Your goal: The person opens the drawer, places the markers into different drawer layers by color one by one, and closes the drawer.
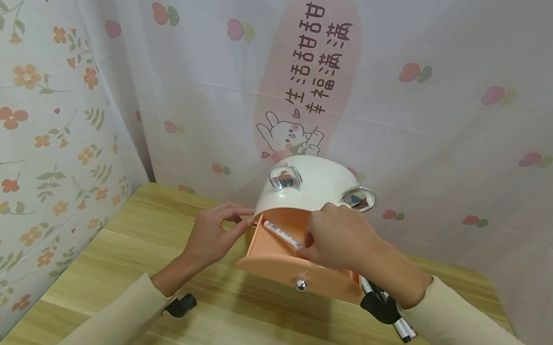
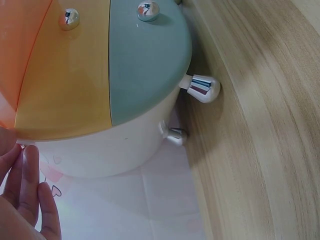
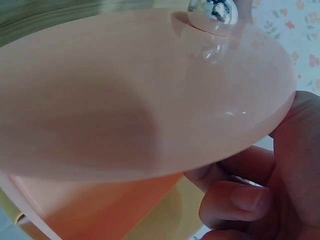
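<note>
A small rounded cabinet (image 1: pixel 310 184) with a white shell stands near the back of the table. Its orange drawer (image 1: pixel 265 266), with a silver knob, is pulled out. A white marker (image 1: pixel 279 233) lies slanted inside it, and my right hand (image 1: pixel 340 236) reaches in with its thumb and fingers at the marker's right end. In the right wrist view my curled fingers (image 3: pixel 235 197) are partly behind the drawer front; the marker is hidden there. My left hand (image 1: pixel 213 232) touches the cabinet's left front edge with thumb and fingertips (image 2: pixel 31 160), fingers fairly straight.
Below the orange drawer are a yellow drawer (image 2: pixel 70 85) and a green drawer (image 2: pixel 145 65), each with a silver knob. Silver feet (image 2: pixel 204 89) support the cabinet. More markers (image 1: pixel 404 329) lie on the wooden table (image 1: pixel 203 338) under my right wrist. Printed curtains (image 1: pixel 188 77) hang behind and left.
</note>
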Tool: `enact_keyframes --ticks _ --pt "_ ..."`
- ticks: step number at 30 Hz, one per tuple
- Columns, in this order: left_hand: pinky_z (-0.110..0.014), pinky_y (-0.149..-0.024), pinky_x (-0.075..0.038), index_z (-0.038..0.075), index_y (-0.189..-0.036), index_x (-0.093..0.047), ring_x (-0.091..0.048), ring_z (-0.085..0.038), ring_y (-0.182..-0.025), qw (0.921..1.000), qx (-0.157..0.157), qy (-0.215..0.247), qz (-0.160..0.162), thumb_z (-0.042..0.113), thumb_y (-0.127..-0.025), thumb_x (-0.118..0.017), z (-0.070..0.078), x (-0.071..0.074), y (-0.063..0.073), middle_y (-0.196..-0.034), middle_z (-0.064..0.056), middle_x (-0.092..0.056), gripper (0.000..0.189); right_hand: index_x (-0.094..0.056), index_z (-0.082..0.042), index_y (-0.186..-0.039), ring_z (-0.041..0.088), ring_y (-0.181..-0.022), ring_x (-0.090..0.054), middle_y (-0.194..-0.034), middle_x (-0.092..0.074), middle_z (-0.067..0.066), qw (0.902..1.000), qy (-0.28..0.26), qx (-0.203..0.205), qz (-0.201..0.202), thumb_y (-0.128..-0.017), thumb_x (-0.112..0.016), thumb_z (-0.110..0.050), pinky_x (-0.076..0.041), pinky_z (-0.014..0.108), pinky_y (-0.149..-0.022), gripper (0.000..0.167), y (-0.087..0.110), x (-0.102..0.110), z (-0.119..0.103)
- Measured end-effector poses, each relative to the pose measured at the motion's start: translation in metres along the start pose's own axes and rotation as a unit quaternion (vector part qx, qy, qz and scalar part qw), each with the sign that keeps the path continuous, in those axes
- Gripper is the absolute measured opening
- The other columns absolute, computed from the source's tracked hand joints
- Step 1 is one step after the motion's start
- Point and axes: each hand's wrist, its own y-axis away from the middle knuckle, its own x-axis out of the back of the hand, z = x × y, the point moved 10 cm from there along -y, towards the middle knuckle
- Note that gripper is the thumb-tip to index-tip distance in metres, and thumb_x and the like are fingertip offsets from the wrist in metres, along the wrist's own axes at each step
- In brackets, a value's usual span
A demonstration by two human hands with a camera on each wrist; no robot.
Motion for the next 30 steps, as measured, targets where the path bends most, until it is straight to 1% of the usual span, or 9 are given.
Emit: enact_keyframes --ticks 4,9,11,16,23,25,30 --pt "-0.032 -0.068 -0.058 0.005 -0.115 -0.085 -0.079 -0.023 -0.085 1.0000 -0.001 0.004 0.001 0.006 -0.096 -0.086 0.000 0.000 0.000 -0.107 -0.008 -0.081 0.019 -0.078 -0.025 -0.070 0.011 -0.062 -0.059 -0.065 -0.063 -0.013 0.9998 -0.005 -0.004 -0.018 -0.092 -0.089 -0.040 -0.049 0.032 -0.051 0.028 -0.002 -0.003 0.001" --pt "-0.028 -0.061 -0.054 0.004 -0.113 -0.085 -0.079 -0.023 -0.084 1.0000 -0.002 0.004 0.004 0.004 -0.095 -0.086 -0.001 0.000 -0.001 -0.106 -0.008 -0.081 0.018 -0.078 -0.025 -0.069 0.011 -0.061 -0.059 -0.063 -0.062 -0.014 0.9994 -0.008 0.001 -0.033 -0.090 -0.090 -0.034 -0.048 0.032 -0.052 0.026 -0.002 -0.004 -0.001" --pt "-0.028 -0.062 -0.055 0.004 -0.113 -0.086 -0.079 -0.022 -0.084 1.0000 -0.002 0.003 0.003 0.005 -0.095 -0.086 -0.001 0.000 -0.001 -0.105 -0.007 -0.081 0.018 -0.078 -0.025 -0.069 0.010 -0.061 -0.059 -0.063 -0.062 -0.014 0.9993 -0.007 0.004 -0.037 -0.089 -0.090 -0.033 -0.048 0.032 -0.053 0.025 -0.003 -0.005 -0.001" --pt "-0.033 -0.071 -0.060 0.005 -0.114 -0.085 -0.079 -0.021 -0.085 1.0000 -0.003 0.001 0.000 0.005 -0.096 -0.086 0.000 0.000 -0.001 -0.106 -0.006 -0.081 0.018 -0.078 -0.026 -0.069 0.011 -0.060 -0.059 -0.062 -0.062 -0.014 0.9985 -0.018 0.001 -0.053 -0.090 -0.089 -0.032 -0.047 0.032 -0.054 0.025 -0.005 -0.007 -0.002" --pt "-0.037 -0.071 -0.062 0.005 -0.114 -0.085 -0.079 -0.022 -0.085 1.0000 -0.008 0.001 0.000 0.005 -0.096 -0.086 0.003 0.001 0.000 -0.106 -0.007 -0.081 0.019 -0.082 -0.022 -0.078 0.012 -0.063 -0.061 -0.070 -0.066 -0.012 0.9962 -0.038 -0.014 -0.077 -0.093 -0.089 -0.032 -0.050 0.030 -0.057 0.019 -0.005 -0.011 -0.002" --pt "-0.037 -0.074 -0.062 0.005 -0.115 -0.085 -0.079 -0.022 -0.086 1.0000 -0.009 0.000 -0.001 0.005 -0.096 -0.086 0.003 0.001 0.000 -0.106 -0.007 -0.081 0.019 -0.082 -0.021 -0.079 0.012 -0.063 -0.061 -0.070 -0.066 -0.011 0.9958 -0.042 -0.017 -0.079 -0.093 -0.089 -0.031 -0.050 0.029 -0.057 0.019 -0.005 -0.011 -0.002" --pt "-0.036 -0.073 -0.062 0.006 -0.115 -0.085 -0.079 -0.021 -0.086 1.0000 -0.006 0.000 0.001 0.005 -0.096 -0.086 0.003 0.001 0.000 -0.107 -0.006 -0.081 0.020 -0.079 -0.023 -0.074 0.012 -0.064 -0.061 -0.067 -0.065 -0.012 0.9970 -0.032 -0.013 -0.070 -0.093 -0.088 -0.029 -0.049 0.030 -0.057 0.022 -0.005 -0.011 -0.001"
